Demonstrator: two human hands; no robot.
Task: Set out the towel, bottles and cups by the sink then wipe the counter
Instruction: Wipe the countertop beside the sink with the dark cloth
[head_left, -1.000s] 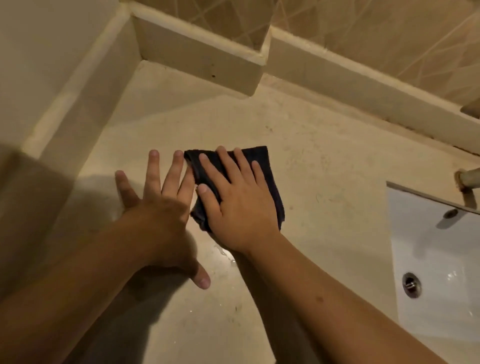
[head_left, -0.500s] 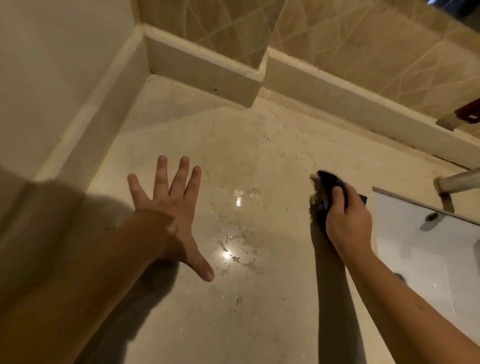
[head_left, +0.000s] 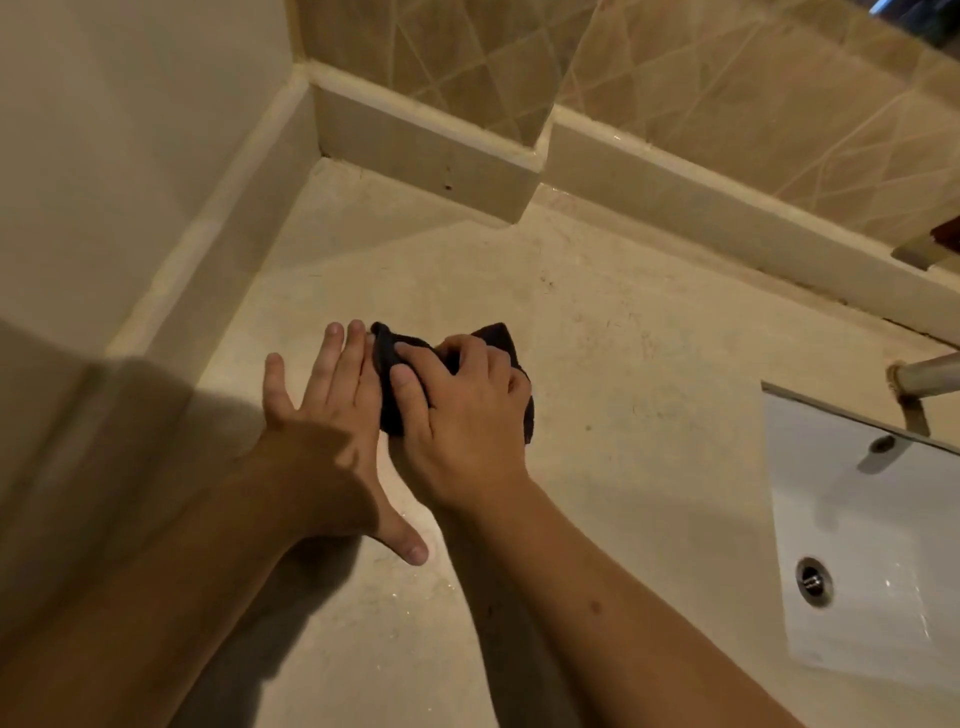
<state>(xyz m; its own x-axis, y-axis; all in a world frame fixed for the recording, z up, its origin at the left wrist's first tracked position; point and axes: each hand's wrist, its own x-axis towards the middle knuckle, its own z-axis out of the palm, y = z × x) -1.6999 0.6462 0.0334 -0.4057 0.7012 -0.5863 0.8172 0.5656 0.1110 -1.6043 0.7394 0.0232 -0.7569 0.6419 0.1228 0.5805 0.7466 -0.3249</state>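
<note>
A small dark cloth (head_left: 388, 358) lies bunched on the beige stone counter (head_left: 623, 364). My right hand (head_left: 457, 415) presses down on the cloth with fingers curled over it, gripping it. My left hand (head_left: 327, 436) rests flat on the counter right beside it, fingers spread, its fingertips touching the cloth's left edge. No bottles or cups are in view.
A white sink basin (head_left: 872, 545) with a drain (head_left: 811, 581) sits at the right, a metal tap spout (head_left: 930, 371) over its far edge. A raised stone ledge (head_left: 426, 150) and tiled wall bound the counter at the back, a plain wall at the left.
My right hand has swept the cloth back from near the sink to the left, up against my left hand. The wet patch seen half a second ago is now covered. My left hand stayed put.
</note>
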